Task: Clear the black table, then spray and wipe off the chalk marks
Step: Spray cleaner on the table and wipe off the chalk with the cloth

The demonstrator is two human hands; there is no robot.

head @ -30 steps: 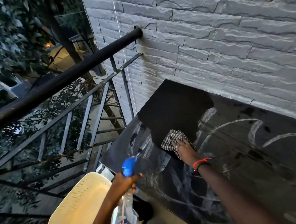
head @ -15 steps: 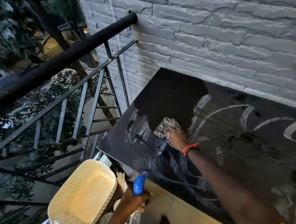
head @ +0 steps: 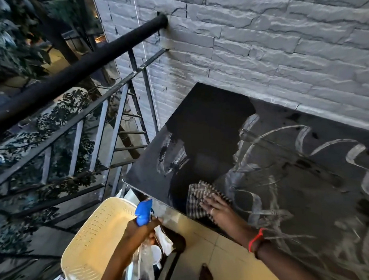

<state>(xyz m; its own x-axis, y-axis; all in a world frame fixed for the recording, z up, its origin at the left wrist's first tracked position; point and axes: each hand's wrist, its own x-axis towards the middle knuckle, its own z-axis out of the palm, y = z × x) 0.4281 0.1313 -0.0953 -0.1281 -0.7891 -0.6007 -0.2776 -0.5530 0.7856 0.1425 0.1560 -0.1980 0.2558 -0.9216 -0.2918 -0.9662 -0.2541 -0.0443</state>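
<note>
head view: right hand point(head: 219, 211) presses checked cloth point(head: 199, 199) on black table point(head: 291, 176).

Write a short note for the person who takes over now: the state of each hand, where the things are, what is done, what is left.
Left hand grips the spray bottle beside the cream basket.
Right hand presses the checked cloth flat at the near edge of the black table.
Done: nothing loose on the table; a patch at its left end is wiped black.
Left: chalk marks over the rest, and smears by the left edge.
</note>
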